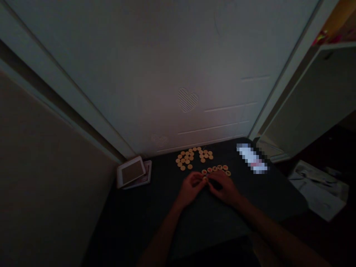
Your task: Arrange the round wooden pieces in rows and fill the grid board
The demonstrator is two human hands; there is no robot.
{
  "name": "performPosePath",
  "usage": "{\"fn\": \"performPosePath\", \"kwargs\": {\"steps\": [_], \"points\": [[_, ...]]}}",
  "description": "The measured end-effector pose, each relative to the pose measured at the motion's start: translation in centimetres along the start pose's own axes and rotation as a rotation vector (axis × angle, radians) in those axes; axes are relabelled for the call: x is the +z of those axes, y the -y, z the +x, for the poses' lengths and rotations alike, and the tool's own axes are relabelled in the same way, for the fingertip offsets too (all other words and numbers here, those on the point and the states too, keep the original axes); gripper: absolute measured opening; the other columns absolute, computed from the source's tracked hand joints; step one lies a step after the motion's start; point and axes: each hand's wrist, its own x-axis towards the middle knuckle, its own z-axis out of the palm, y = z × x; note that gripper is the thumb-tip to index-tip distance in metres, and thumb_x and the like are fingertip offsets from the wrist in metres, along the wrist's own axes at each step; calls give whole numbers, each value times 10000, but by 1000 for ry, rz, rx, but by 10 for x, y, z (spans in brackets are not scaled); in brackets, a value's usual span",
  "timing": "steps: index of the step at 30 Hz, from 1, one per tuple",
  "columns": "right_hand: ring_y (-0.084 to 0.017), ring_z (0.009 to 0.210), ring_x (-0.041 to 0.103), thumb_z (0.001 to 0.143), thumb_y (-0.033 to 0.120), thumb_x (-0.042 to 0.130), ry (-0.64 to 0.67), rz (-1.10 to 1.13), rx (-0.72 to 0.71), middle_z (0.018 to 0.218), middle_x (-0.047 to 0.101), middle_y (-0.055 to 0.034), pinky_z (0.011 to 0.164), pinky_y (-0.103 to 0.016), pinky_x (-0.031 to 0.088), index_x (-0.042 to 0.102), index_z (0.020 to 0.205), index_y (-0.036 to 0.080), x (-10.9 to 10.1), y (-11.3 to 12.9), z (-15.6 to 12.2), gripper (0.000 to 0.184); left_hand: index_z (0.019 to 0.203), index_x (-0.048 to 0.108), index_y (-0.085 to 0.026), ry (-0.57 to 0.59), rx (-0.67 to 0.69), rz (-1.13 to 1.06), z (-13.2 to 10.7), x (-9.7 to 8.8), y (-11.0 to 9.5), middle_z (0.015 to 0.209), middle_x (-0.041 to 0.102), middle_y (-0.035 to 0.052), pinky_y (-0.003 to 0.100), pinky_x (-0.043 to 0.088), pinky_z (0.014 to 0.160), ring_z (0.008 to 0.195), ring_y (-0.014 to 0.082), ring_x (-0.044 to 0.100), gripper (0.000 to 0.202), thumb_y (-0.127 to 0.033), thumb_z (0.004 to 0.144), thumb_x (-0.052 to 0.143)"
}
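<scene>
Over the dark table, the fingertips of my left hand (190, 188) and my right hand (226, 188) meet, both closed in a pinch. Between them is a small pale round wooden disc (205, 178), mostly covered by the fingers. Just beyond my hands lies a short row of wooden discs with dark and red pictures (215, 169); my right hand partly hides some of them. Farther back, several plain-faced wooden discs (187, 161) lie in a loose group against the wall side, with a few more plain discs (205, 152) to their right.
The dark table (161, 196) meets a white panel with embossed hearts (188, 100). At its left back corner sits a white-framed tablet-like object (133, 171) on another flat item. A blurred-out bright object (251, 158) lies at the right. Past the right edge, a white box-like item (319, 191) sits lower down.
</scene>
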Motion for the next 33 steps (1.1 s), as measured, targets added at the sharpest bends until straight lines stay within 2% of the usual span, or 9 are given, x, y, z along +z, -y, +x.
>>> {"fn": "performPosePath", "kwargs": {"steps": [5,11,16,19,25,33], "points": [[-251,1156,635,876,194,670,-64,-28,10,1234,674,-90,978,-442,543,565,1334,275,0,-1,-1,477,995,703,-178,-2,-4,12,1,-4,4,1034,762,74,369,562,929,994,223,718,301,-394,800,782],[-231,1055,674,878,178,675,31,-57,-75,1153,713,-76,922,-421,553,646,1173,258,0,2,1,307,993,723,-171,62,-11,37,0,-4,8,1032,777,90,387,570,935,984,238,732,293,-386,800,775],[-232,1033,682,912,217,666,59,-46,-51,1109,729,-78,901,-415,557,637,1173,246,2,-3,-1,265,1019,695,-181,60,20,104,0,-2,7,993,780,80,356,596,853,906,214,747,279,-399,847,719],[-241,1049,682,938,242,647,58,-86,-15,1135,728,-82,913,-432,547,644,1171,254,5,-8,-2,233,1040,695,-187,20,71,197,1,-6,7,949,780,68,336,599,807,859,200,747,263,-403,899,647],[-264,1163,644,947,256,639,130,-178,-24,1187,724,-78,980,-471,504,653,1162,259,7,-11,0,215,1017,710,-220,-154,166,442,3,-18,6,876,782,32,302,589,749,803,188,747,208,-376,921,610],[-271,1215,605,948,248,627,167,-242,0,1194,722,-72,1020,-495,464,661,1144,266,9,-10,0,199,1007,709,-243,-129,218,563,1,-15,5,879,777,0,273,572,736,774,159,730,176,-348,938,586]]}}
